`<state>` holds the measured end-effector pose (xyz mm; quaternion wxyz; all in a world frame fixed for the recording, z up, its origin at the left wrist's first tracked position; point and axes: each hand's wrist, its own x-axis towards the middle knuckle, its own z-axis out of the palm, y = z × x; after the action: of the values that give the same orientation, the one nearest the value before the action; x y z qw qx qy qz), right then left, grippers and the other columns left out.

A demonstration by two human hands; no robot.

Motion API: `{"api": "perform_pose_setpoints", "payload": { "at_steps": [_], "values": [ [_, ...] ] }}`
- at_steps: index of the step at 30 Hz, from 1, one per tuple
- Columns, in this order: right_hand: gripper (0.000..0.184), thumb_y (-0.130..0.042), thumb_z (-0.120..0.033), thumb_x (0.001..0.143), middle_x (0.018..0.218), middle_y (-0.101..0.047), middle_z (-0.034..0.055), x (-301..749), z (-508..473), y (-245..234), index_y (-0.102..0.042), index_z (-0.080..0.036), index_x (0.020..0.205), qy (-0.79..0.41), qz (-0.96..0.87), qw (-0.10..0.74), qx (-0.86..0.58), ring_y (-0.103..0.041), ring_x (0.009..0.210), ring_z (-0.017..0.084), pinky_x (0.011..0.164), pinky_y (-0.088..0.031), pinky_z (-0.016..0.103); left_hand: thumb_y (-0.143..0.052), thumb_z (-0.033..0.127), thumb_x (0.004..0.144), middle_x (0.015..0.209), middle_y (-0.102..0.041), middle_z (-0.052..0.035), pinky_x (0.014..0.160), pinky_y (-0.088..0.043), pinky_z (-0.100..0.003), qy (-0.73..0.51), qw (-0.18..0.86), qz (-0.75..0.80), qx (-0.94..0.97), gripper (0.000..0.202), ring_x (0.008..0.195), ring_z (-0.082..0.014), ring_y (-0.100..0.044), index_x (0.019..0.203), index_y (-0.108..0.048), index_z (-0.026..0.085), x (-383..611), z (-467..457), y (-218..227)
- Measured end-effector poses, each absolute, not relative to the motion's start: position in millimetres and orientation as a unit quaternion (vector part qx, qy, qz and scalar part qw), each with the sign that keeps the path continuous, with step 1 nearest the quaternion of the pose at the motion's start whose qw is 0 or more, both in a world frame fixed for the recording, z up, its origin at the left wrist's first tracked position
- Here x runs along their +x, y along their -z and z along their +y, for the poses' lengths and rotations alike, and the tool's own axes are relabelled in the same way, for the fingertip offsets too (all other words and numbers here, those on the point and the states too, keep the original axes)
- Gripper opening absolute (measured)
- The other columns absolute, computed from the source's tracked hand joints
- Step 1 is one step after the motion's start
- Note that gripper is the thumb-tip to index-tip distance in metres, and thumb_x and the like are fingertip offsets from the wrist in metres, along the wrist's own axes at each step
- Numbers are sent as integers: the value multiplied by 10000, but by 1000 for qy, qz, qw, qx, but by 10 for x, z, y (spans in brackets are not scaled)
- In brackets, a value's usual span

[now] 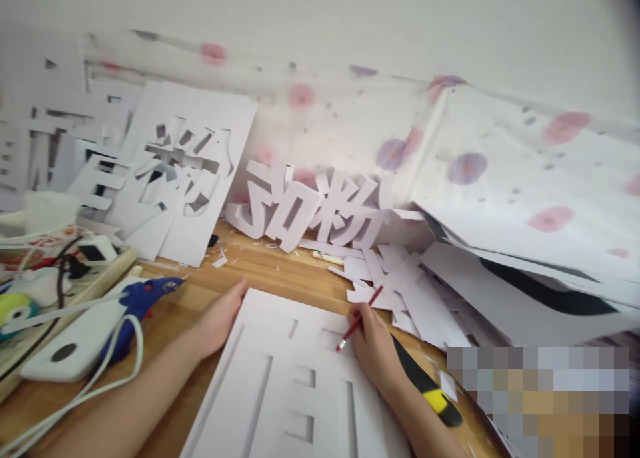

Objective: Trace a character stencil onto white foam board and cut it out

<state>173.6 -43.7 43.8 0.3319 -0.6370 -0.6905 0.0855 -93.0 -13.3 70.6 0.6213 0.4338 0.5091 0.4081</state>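
Observation:
In front of me is a white foam board (260, 391) with cut-out slots and small rectangular openings forming part of a character. My left hand (225, 319) grips the board's upper left edge, its fingertips partly hidden by it. At the board's right side, my right hand (374, 341) is closed around a dark red pencil (358, 319). The pencil's eraser end points down at the board, close to one rectangular opening. Beneath and beside my right forearm lies a black-and-yellow tool (437, 405), partly covered.
Cut white 3D characters (305, 208) stand at the back by a flowered curtain. Cut-out boards (175, 171) lean on the left. A blue glue gun (135, 305) with a white cord lies at left, beside a cluttered tray (85, 285). Offcuts (400, 285) pile up on the right.

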Motion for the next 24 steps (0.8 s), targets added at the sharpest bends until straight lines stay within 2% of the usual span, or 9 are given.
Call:
{"api": "perform_pose_setpoints", "payload": {
  "at_steps": [3,6,10,14,19,24],
  "values": [
    [69,-339,-203,746,753,-549,45,1788,-432,-433,-403,-225,758,-89,-689,343,-633,-518,720,215,664,-399,341,-607,508,705,856,-694,-101,762,-485,-379,-407,691,432,413,417,838,-274,-645,893,-637,137,-889,-186,-703],
    [76,-344,-249,783,757,-556,35,1811,-441,-433,-417,-231,770,-94,-686,345,-633,-526,727,210,671,-409,341,-714,384,651,896,-694,-87,771,-470,-337,-444,688,403,408,448,854,-252,-644,1008,-603,137,-861,-205,-667],
    [109,-347,-301,818,751,-571,23,1818,-456,-438,-430,-237,788,-103,-686,341,-634,-541,701,197,653,-428,324,-727,392,633,875,-694,-44,746,-451,-300,-485,661,402,408,563,864,-227,-636,1116,-544,170,-844,-199,-675],
    [197,-331,-393,844,745,-587,30,1836,-452,-479,-455,-242,822,-116,-690,329,-635,-561,689,203,651,-442,327,-756,397,578,820,-689,-36,735,-440,-299,-501,657,396,401,590,836,-230,-634,1075,-555,150,-833,-204,-739],
    [287,-363,-500,824,848,-636,50,1902,-438,-560,-512,-257,856,-148,-704,265,-642,-599,785,226,705,-457,326,-759,379,562,842,-691,-52,757,-437,-309,-509,663,393,384,594,840,-232,-635,1063,-547,141,-838,-233,-822],
    [301,-367,-511,843,915,-653,54,2047,-418,-514,-533,-271,916,-168,-700,271,-639,-608,849,228,754,-457,321,-775,338,526,885,-690,-66,761,-448,-318,-509,679,386,363,608,854,-242,-635,1053,-542,142,-867,-229,-846]
  ]
}}
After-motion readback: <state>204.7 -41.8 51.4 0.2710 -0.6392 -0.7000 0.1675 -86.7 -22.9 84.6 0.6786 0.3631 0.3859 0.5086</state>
